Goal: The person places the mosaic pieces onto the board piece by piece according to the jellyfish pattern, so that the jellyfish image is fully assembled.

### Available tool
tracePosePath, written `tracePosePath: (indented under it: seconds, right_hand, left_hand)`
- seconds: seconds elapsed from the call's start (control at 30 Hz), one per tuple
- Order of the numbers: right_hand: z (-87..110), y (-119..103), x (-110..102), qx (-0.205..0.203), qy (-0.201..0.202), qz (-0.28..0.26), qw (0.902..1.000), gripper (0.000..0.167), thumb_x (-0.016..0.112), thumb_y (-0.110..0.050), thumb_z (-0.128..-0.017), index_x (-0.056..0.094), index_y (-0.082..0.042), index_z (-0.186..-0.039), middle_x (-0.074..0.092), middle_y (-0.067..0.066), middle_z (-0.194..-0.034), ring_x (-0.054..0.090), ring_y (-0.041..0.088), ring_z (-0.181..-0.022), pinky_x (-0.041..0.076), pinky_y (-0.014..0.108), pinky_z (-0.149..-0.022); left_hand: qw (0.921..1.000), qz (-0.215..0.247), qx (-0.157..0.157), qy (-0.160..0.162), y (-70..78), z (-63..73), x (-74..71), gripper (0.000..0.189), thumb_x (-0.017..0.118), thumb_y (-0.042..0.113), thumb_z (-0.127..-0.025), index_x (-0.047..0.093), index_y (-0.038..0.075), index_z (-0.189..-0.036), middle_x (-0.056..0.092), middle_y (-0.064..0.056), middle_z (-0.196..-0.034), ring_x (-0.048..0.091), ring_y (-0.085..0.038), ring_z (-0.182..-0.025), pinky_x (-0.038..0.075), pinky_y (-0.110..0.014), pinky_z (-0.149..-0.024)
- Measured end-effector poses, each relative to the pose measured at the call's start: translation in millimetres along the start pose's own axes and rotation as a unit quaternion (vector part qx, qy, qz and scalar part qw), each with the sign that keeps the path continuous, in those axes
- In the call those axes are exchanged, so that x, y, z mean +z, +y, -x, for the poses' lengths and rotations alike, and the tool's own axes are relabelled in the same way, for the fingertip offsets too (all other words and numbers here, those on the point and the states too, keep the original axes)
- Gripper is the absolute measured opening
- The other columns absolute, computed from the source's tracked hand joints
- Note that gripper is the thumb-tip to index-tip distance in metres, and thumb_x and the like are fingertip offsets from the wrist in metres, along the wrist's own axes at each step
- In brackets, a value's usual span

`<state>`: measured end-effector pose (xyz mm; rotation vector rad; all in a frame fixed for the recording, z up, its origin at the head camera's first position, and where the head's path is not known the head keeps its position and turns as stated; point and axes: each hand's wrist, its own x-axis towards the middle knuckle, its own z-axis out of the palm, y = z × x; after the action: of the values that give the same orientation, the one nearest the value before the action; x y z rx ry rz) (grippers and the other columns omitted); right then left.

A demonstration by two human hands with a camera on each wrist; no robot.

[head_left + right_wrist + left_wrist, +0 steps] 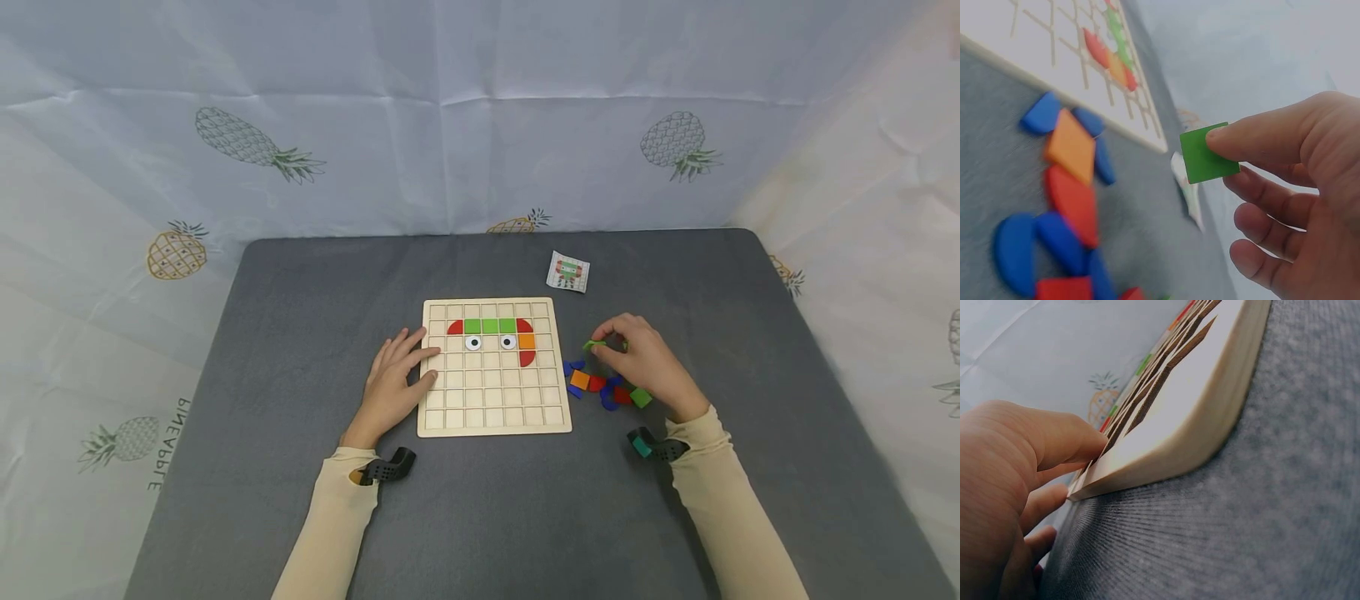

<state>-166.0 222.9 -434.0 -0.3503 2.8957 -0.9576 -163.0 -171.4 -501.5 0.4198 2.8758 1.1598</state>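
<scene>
Left hand [390, 385], fingers apart, resting on the left edge of the board [491, 398]; right of it, right hand [645, 358], thumb and finger clamped on a raised green tile [1198, 157], probably light, stiff, best pinched across flat faces; beyond, card [568, 272]

Grey tbl [480, 517] holds 1 grid board [491, 400], 1 card [567, 272] & col. pcs [580, 380].

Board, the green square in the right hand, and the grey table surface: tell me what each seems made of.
Board: probably wood, smooth and matte; its rounded edge is pale tan with faint lines along it.
Green square: painted wood or plastic, I can't tell which; its face is flat and evenly coloured.
Grey table surface: likely fabric, matte; a fine ribbed texture shows up close.
</scene>
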Motion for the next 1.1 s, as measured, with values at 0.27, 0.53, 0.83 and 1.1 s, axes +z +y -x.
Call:
tracePosePath:
  seconds: [0.27,0.53,0.83,1.1]
  right_hand:
    - [-17.8,-20,-2,-0.014,0.01,-0.021,0.9996,0.013,0.069,-0.013,-0.096,0.069,-0.008,-0.108,0.06,0.01,-0.105,0.05,0.029,-0.096,0.045,0.036,-0.077]
    - [-37.6,-42,4,-0.044,0.0,-0.053,0.9977,0.014,0.067,-0.014,-0.098,0.07,-0.008,-0.109,0.06,0.009,-0.103,0.049,0.024,-0.091,0.044,0.034,-0.074]
    - [-53.5,-59,18,-0.075,-0.024,-0.073,0.9942,0.013,0.065,-0.011,-0.099,0.071,-0.006,-0.109,0.063,0.011,-0.104,0.052,0.022,-0.086,0.046,0.032,-0.072]
    - [-60.6,-65,34,-0.079,-0.056,-0.078,0.9923,0.014,0.065,-0.015,-0.099,0.071,-0.006,-0.109,0.067,0.008,-0.105,0.054,0.022,-0.093,0.048,0.034,-0.075]
  left_hand:
    - [1.0,-0.001,-0.004,-0.001,-0.9,0.4,-0.2,0.038,0.068,0.021,-0.095,0.068,0.017,-0.133,0.04,-0.005,-0.163,0.021,-0.028,-0.158,0.004,-0.047,-0.133]
    - [1.0,-0.004,-0.006,-0.003,-0.5,0.4,-0.2,0.038,0.068,0.021,-0.095,0.067,0.018,-0.133,0.04,-0.004,-0.163,0.02,-0.027,-0.158,0.003,-0.047,-0.133]
    - [1.0,-0.003,-0.006,-0.002,0.2,0.0,-0.2,0.038,0.068,0.021,-0.095,0.068,0.017,-0.133,0.04,-0.005,-0.163,0.02,-0.027,-0.158,0.004,-0.047,-0.133]
    - [0.9999,-0.006,-0.01,0.0,0.3,-0.2,0.3,0.038,0.068,0.021,-0.095,0.068,0.017,-0.132,0.04,-0.005,-0.163,0.021,-0.027,-0.158,0.004,-0.047,-0.133]
